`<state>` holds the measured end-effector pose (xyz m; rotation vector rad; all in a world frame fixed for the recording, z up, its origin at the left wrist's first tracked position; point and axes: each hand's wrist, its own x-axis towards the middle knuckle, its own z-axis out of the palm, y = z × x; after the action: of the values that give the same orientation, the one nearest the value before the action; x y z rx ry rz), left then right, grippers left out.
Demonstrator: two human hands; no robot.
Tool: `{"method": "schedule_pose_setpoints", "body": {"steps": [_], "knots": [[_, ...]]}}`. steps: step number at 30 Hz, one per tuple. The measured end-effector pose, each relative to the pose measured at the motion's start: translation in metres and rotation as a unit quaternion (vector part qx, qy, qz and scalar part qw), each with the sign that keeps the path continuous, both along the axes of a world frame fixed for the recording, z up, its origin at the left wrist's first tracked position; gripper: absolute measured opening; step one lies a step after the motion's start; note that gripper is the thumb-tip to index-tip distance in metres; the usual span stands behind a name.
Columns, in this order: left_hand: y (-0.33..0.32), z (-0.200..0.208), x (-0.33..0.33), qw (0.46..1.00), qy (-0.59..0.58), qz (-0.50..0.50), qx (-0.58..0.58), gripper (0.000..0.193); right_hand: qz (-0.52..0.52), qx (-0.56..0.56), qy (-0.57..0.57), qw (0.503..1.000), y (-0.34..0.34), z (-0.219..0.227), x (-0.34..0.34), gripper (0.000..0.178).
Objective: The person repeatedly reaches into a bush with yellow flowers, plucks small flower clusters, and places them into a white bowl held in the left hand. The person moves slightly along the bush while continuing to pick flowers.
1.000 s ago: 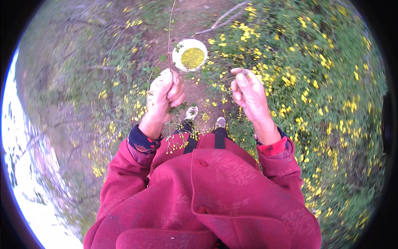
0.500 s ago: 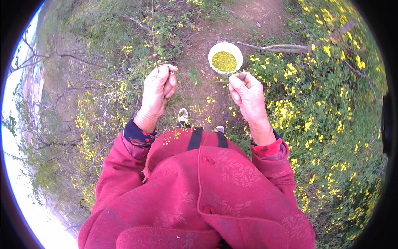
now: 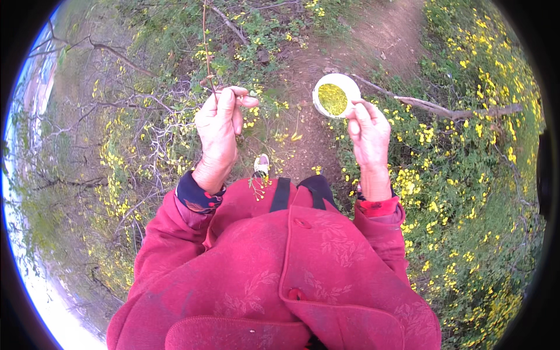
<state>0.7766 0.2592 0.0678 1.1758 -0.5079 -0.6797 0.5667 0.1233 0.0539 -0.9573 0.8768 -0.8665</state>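
A thin brown twig runs up from my left hand, whose thumb and fingers are closed around its lower end. Small pale bits show at those fingertips, too small to name. My right hand has its thumb and fingers pinched together; what they hold, if anything, cannot be made out. Its fingertips overlap the near right rim of a white bucket in the view; whether they touch it is unclear. Many small yellow flowers lie inside the bucket. Slender stalks with yellow flower heads hang below my left hand.
Bushes with yellow flowers crowd the right side. A bare branch lies right of the bucket. Tangled grey twigs spread on the left. A dirt path runs ahead, and one shoe shows below.
My right hand has moved right, away from my left, and now overlaps the bucket's rim. The bucket and ground have shifted right and down in the view. Only one shoe remains visible.
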Motion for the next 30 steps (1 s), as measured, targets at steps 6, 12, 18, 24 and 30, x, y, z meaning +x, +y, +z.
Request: {"method": "schedule_pose_setpoints", "body": {"steps": [6, 12, 18, 24, 30], "knots": [[0.004, 0.005, -0.009, 0.999, -0.03, 0.041, -0.006, 0.026, 0.239, 0.176, -0.04, 0.954, 0.009, 0.006, 0.014, 0.039], [0.006, 0.018, -0.029, 0.994, -0.027, 0.104, -0.023, 0.025, 0.414, 0.11, 0.02, 0.904, 0.017, 0.025, 0.032, 0.03], [0.025, 0.018, -0.021, 0.991, 0.034, 0.124, -0.045, 0.027, 0.454, 0.068, 0.059, 0.887, 0.007, 0.033, 0.035, 0.019], [0.041, 0.016, -0.002, 0.976, 0.14, 0.127, -0.111, 0.029, 0.423, 0.089, 0.026, 0.902, -0.009, 0.026, 0.033, 0.021], [0.04, 0.011, 0.002, 0.963, 0.189, 0.103, -0.165, 0.029, 0.43, 0.238, 0.054, 0.869, 0.009, 0.003, 0.042, 0.05]]}}
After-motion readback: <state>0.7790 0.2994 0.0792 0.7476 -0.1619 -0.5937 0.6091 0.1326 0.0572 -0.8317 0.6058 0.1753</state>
